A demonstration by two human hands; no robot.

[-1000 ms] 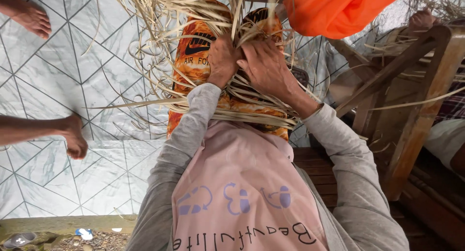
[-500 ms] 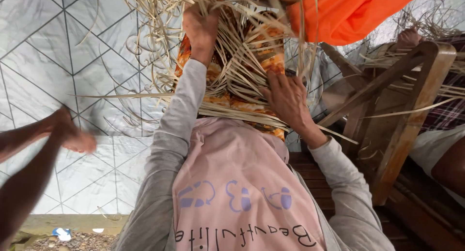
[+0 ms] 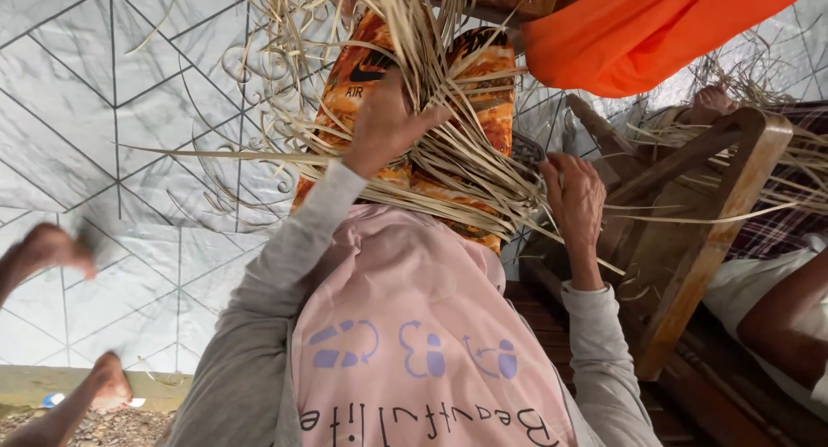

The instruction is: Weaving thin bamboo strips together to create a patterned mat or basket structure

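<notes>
Left hand (image 3: 388, 124) closed around pale straw strips (image 3: 448, 167) over orange patterned cloth (image 3: 483, 76), right hand (image 3: 573, 197) loosely gripping strip ends, wooden chair (image 3: 716, 214) close beside it, tiled floor (image 3: 129, 154) open beyond left hand.

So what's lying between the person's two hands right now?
In the head view, a bundle of pale straw strips fans across the orange patterned cloth between the left hand, which grips the strips, and the right hand.
</notes>
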